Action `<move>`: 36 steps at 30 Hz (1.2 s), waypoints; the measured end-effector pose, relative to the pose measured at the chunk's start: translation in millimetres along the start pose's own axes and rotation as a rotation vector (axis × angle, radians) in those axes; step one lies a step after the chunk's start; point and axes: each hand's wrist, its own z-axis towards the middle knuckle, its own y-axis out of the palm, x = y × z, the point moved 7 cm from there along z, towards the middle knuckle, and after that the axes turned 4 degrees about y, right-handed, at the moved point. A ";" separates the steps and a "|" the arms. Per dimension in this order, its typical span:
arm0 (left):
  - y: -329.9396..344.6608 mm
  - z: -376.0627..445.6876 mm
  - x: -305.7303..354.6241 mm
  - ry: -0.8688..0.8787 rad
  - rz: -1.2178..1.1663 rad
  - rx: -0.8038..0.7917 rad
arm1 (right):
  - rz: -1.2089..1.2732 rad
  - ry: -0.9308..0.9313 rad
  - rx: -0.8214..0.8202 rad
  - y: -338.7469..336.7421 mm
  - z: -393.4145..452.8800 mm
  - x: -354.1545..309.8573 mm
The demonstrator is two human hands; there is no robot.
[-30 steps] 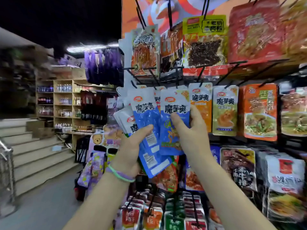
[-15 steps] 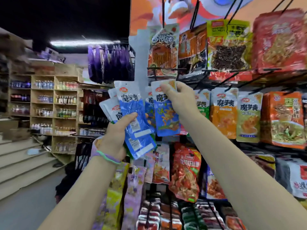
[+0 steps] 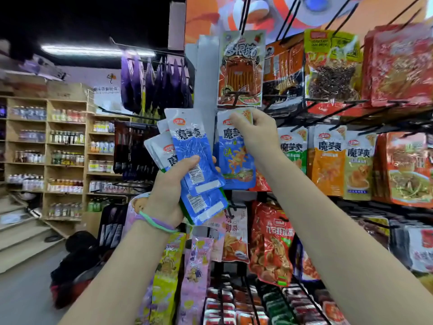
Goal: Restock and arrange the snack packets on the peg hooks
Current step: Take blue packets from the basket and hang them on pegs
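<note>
Wooden shelves (image 3: 65, 160) stocked with small bottles are seen at the back left, beside pale steps (image 3: 21, 240), while a rack of thin black wire peg hooks (image 3: 346, 106) fills the right side under an orange printed panel (image 3: 210, 24). Glossy, crinkled plastic snack packets are hung in rows: a green packet (image 3: 294, 151), an orange packet (image 3: 326, 165) and large red bags (image 3: 403, 64) above. A fanned stack of flat blue-and-white packets (image 3: 194, 165) is gripped in the left hand (image 3: 168, 193), thumb pressed across the front, fingers curled behind; a soft looped band (image 3: 157, 222) is worn on that wrist. One more blue packet (image 3: 236, 158) is pinched at its white top edge by the right hand (image 3: 255, 130), fingers closed narrowly round it, and is held up just below a peg hook at the rack's left end. Whether it is already threaded on cannot be told.
</note>
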 end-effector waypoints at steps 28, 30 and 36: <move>32.6 -15.4 -2.1 0.033 0.042 -0.153 | -0.062 0.113 -0.239 -3.0 -59.1 -0.6; 36.4 -15.6 -6.6 0.035 0.021 -0.123 | -0.068 0.031 -0.149 -19.1 -54.7 -1.1; 32.9 -6.8 -11.2 0.055 -0.056 0.076 | -0.185 -0.228 0.000 -52.2 -67.7 -3.1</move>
